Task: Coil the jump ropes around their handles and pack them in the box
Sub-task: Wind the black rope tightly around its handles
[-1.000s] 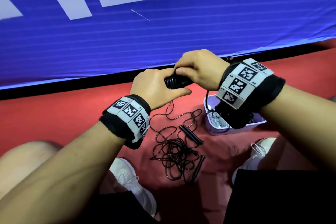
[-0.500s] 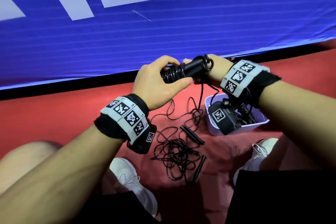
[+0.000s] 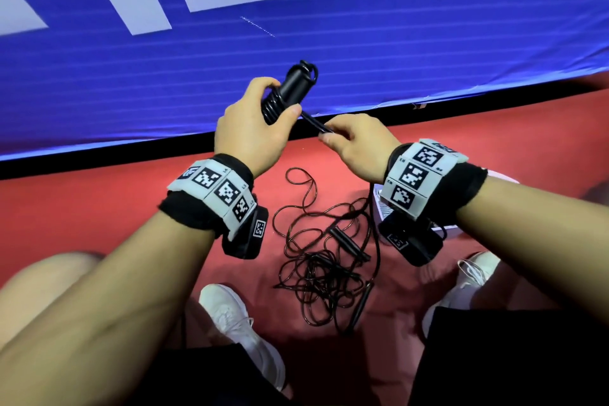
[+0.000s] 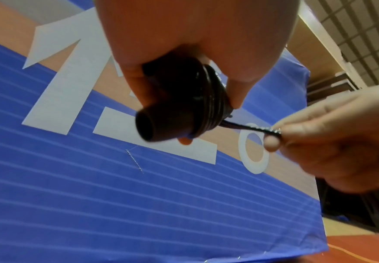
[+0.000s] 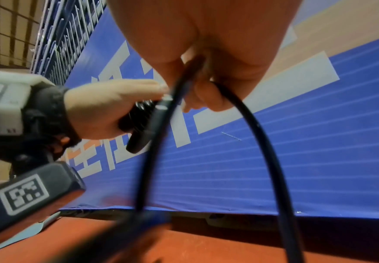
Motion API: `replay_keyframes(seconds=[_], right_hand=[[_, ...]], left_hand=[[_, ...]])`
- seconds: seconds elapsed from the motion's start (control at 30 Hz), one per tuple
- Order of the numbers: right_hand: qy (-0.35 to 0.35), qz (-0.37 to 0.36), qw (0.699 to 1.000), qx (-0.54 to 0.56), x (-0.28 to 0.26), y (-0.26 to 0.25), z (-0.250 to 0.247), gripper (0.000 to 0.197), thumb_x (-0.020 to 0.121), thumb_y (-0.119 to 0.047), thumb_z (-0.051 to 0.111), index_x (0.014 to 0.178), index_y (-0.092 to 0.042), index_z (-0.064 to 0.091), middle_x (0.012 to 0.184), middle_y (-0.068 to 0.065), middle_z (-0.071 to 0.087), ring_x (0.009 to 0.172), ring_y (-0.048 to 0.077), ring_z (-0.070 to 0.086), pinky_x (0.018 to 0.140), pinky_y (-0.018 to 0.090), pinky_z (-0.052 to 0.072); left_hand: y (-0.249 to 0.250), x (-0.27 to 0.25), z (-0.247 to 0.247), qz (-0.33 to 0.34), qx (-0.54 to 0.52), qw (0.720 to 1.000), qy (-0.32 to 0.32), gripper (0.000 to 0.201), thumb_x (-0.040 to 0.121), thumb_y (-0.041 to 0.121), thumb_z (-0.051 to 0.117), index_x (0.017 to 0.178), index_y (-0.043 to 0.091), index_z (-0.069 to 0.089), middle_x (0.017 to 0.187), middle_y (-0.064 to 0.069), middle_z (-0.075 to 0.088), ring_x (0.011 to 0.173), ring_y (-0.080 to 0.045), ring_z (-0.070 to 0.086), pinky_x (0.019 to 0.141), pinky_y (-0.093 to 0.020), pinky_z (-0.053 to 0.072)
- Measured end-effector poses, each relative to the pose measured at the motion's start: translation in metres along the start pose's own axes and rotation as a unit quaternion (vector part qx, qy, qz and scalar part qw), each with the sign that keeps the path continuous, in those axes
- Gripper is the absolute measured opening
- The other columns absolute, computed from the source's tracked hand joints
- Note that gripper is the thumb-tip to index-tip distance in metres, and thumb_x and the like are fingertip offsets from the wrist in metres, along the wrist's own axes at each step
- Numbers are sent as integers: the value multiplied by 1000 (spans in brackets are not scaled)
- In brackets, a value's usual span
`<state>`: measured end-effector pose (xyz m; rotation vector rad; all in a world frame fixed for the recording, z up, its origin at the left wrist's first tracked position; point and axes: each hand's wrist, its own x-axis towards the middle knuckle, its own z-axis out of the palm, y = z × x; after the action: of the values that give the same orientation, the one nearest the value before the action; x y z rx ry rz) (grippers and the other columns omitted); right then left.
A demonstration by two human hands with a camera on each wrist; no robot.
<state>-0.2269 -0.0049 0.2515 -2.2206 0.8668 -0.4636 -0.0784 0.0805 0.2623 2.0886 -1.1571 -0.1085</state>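
Black plastic jump-rope handles [image 3: 290, 89], bundled with cord coils around their lower half, tilt up and away in the left hand [image 3: 253, 132], fingers curled round the coils. Just right of the bundle, the right hand [image 3: 359, 148] pinches the taut black cord [image 3: 314, 121], which is nearer that hand. Below the bundle, a tangled rope [image 3: 323, 260] lies on the red floor [image 3: 99, 208].

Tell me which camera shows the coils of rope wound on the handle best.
The left wrist view: the coils fill the centre, each turn distinct around the handle that the left hand grips. The head view shows the coils smaller, partly behind fingers. The right wrist view catches only a few blurred turns.
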Motion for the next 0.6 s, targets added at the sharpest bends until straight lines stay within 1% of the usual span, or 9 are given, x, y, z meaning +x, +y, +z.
replay_keyframes(seconds=[0.07, 0.13, 0.2, 0.23, 0.27, 0.33, 0.4, 0.5, 0.6], right_hand=[[-19, -28, 999, -27, 0, -3, -1, 25, 95, -23, 48, 95, -6, 67, 90, 11, 67, 86, 25, 57, 80, 34, 43], [-28, -54, 996, -58, -3, -5, 0, 27, 95, -23, 47, 95, -3, 66, 87, 13, 66, 84, 28, 57, 79, 36, 43], [-32, -75, 994, -74, -5, -6, 1, 27, 95, -22, 46, 95, -2, 65, 85, 13, 66, 82, 29, 56, 77, 37, 43], [-35, -78, 993, -77, -5, -7, 1, 26, 95, -21, 46, 95, -3, 64, 84, 12, 65, 82, 28, 56, 77, 37, 43], [-37, -79, 993, -80, -5, -9, 0, 26, 96, -21, 45, 95, -3, 64, 85, 12, 65, 82, 28, 56, 77, 36, 43], [-43, -79, 992, -89, -6, -11, -2, 25, 96, -21, 45, 94, -5, 64, 83, 10, 64, 81, 26, 55, 75, 34, 42], [-52, -85, 988, -114, -7, -13, -2, 25, 96, -23, 44, 90, -7, 63, 79, 7, 61, 79, 25, 54, 72, 33, 42], [-69, -87, 982, -151, -8, -16, -1, 27, 96, -24, 43, 86, -7, 61, 71, 3, 55, 75, 25, 52, 68, 32, 39], [-68, -88, 983, -144, -5, -14, -7, 28, 96, -24, 44, 88, -5, 62, 74, 9, 59, 75, 27, 53, 69, 34, 41]], left_hand=[[-3, 0, 3, 2, 35, 999, -30, 41, 88, 49, 60, 121, 28, 49, 90, 7, 58, 89, -25, 57, 78, -33, 41], [-5, 0, 7, 2, 56, 997, -51, 41, 88, 49, 60, 121, 29, 49, 91, 5, 59, 89, -28, 58, 77, -35, 43], [-8, 2, 8, 9, 66, 996, -60, 42, 87, 50, 60, 125, 34, 51, 99, 4, 64, 97, -29, 59, 82, -36, 45], [-11, 3, 9, 14, 65, 996, -63, 43, 87, 50, 60, 127, 37, 52, 104, 4, 67, 101, -27, 59, 84, -36, 46], [-13, 5, 10, 16, 59, 996, -67, 41, 87, 51, 59, 126, 40, 53, 104, 6, 68, 100, -25, 60, 84, -35, 47], [-19, 8, 13, 6, 31, 997, -75, 32, 83, 54, 58, 113, 42, 57, 85, 9, 67, 85, -24, 64, 78, -38, 52], [-24, 7, 19, -13, 5, 997, -82, 26, 80, 56, 57, 101, 42, 58, 69, 10, 61, 69, -23, 62, 71, -43, 55], [-27, 6, 23, -23, -3, 996, -90, 22, 77, 56, 56, 93, 42, 57, 64, 10, 59, 63, -24, 60, 67, -45, 56], [-27, 10, 21, -29, -4, 995, -93, 24, 76, 59, 53, 91, 41, 56, 66, 9, 60, 63, -25, 60, 66, -45, 56]])
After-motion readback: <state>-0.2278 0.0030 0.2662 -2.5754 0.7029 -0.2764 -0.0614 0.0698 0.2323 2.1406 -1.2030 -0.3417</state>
